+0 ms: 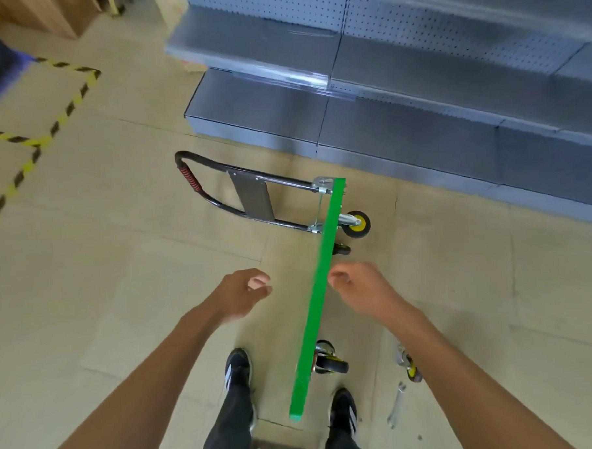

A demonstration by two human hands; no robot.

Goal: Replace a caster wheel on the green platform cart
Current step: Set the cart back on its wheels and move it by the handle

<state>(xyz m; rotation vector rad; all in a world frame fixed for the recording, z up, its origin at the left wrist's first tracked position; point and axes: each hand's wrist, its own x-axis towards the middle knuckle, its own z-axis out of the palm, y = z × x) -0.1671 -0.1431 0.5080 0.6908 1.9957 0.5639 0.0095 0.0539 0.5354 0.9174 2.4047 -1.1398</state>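
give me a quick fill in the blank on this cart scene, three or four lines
1. The green platform cart stands on its ____, with the wheels facing right.
2. A loose caster wheel and a ____ lie on the floor to its right.
3. The left hand and right hand hold ____.
4. The cart's handle has a ____ grip.

Missing words: side; wrench; nothing; red

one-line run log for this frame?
cart: on edge | hands: left, right off it | loose caster, wrench: floor
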